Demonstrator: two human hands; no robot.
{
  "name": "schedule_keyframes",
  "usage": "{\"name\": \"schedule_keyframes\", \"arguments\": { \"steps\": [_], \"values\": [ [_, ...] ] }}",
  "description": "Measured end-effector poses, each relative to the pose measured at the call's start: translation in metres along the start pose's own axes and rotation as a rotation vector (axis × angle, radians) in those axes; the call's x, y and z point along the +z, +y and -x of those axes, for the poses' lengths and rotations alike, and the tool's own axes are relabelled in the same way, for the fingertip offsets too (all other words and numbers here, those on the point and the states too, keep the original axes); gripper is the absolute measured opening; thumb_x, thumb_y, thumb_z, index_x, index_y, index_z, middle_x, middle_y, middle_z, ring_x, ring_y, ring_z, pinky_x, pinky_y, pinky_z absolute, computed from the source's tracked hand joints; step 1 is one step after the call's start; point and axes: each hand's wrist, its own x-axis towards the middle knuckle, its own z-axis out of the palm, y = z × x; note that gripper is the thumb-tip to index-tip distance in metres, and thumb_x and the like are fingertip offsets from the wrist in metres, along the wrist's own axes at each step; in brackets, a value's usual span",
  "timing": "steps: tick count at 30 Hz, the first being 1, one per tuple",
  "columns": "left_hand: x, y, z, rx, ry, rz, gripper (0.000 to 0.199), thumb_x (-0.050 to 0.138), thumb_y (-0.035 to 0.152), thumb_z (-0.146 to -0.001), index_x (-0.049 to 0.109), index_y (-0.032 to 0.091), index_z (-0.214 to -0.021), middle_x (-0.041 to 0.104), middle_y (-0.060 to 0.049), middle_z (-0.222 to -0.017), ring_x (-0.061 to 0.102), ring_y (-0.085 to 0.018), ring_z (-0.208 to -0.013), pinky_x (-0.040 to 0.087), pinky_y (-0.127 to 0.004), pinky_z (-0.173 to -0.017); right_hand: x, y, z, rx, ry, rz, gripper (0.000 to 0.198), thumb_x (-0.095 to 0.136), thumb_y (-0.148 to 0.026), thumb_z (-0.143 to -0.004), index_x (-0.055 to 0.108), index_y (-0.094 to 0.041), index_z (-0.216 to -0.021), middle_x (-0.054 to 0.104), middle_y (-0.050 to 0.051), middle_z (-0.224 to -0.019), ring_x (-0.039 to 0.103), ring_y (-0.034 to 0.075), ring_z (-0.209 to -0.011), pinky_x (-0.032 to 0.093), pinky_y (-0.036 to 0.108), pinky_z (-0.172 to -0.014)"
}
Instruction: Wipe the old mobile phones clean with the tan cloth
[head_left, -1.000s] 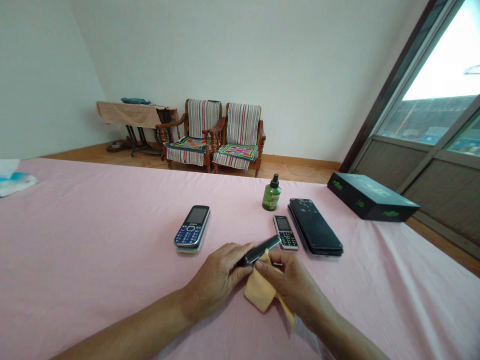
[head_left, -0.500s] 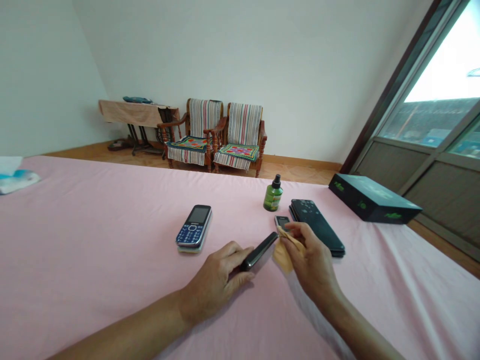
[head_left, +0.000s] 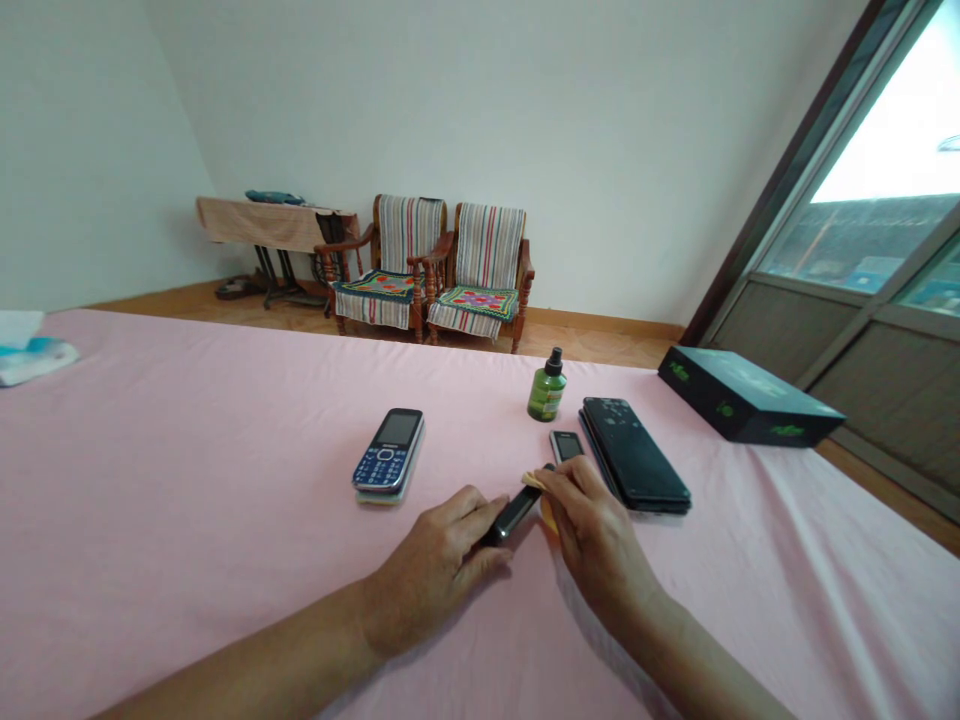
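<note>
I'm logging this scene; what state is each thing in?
Dark device: tilted, gripped by left hand
Yellow cloth: bunched, pinched in right hand
Blue phone: face up
Small phone: face up, partly hidden
Green spray bottle: upright
Black devices: stacked
Black box: shut
Two armchairs: draped in striped covers

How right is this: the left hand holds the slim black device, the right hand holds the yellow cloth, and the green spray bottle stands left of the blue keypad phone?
Wrong side: in the head view, the green spray bottle stands right of the blue keypad phone. The rest holds: the left hand has the slim black device, the right hand the yellow cloth.
</note>
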Motion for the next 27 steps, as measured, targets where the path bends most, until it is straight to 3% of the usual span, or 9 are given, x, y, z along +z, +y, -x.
{"name": "schedule_keyframes", "arguments": {
  "steps": [6, 11, 15, 18, 22, 27],
  "values": [
    [0.001, 0.0, 0.002, 0.011, 0.011, 0.001, 0.021, 0.052, 0.032, -0.098, 0.063, 0.018, -0.11, 0.057, -0.006, -0.093, 0.058, -0.019, -0.085, 0.046, -0.029, -0.076, 0.01, -0.027, 0.011, -0.007, -0.091, -0.08, 0.026, 0.042, -0.007, -0.093, 0.065, -0.016, -0.099, 0.054, 0.008, -0.087, 0.056, 0.02, -0.076, 0.051, 0.032, -0.068],
    [0.002, -0.001, 0.002, 0.005, 0.045, -0.001, 0.017, 0.049, 0.027, -0.099, 0.063, 0.017, -0.097, 0.056, -0.005, -0.09, 0.057, -0.018, -0.084, 0.045, -0.028, -0.075, 0.007, -0.036, 0.009, -0.036, -0.126, -0.199, 0.028, 0.044, -0.008, -0.093, 0.065, -0.019, -0.107, 0.057, 0.007, -0.09, 0.058, 0.019, -0.079, 0.052, 0.03, -0.069],
    [0.0, 0.002, 0.0, -0.042, 0.028, -0.014, 0.021, 0.05, 0.025, -0.097, 0.062, 0.017, -0.113, 0.055, -0.004, -0.086, 0.057, -0.018, -0.08, 0.045, -0.027, -0.071, -0.003, -0.016, -0.002, -0.011, 0.088, -0.129, 0.024, 0.047, -0.01, -0.093, 0.066, -0.018, -0.106, 0.059, 0.007, -0.091, 0.06, 0.018, -0.084, 0.052, 0.029, -0.075],
    [0.0, 0.002, 0.0, -0.037, 0.017, -0.012, 0.025, 0.051, 0.023, -0.096, 0.06, 0.019, -0.12, 0.055, -0.003, -0.087, 0.057, -0.017, -0.08, 0.045, -0.026, -0.072, -0.008, 0.005, -0.009, 0.056, 0.222, -0.023, 0.017, 0.053, -0.013, -0.091, 0.068, -0.016, -0.099, 0.058, 0.006, -0.087, 0.06, 0.018, -0.078, 0.051, 0.028, -0.07],
    [0.001, 0.0, 0.001, -0.014, 0.017, -0.018, 0.029, 0.052, 0.02, -0.096, 0.058, 0.021, -0.125, 0.057, -0.004, -0.093, 0.058, -0.017, -0.085, 0.045, -0.026, -0.077, -0.008, 0.015, -0.009, 0.056, 0.143, -0.032, 0.021, 0.05, -0.015, -0.094, 0.07, -0.016, -0.098, 0.055, 0.005, -0.083, 0.059, 0.017, -0.075, 0.049, 0.029, -0.067],
    [0.002, 0.001, 0.001, -0.013, 0.01, -0.006, 0.021, 0.051, 0.025, -0.098, 0.061, 0.017, -0.115, 0.056, -0.004, -0.091, 0.058, -0.018, -0.083, 0.045, -0.028, -0.075, 0.002, 0.001, 0.001, 0.005, 0.065, -0.095, 0.025, 0.045, -0.012, -0.095, 0.066, -0.016, -0.107, 0.053, 0.006, -0.088, 0.058, 0.018, -0.078, 0.05, 0.031, -0.071]
  ]
}}
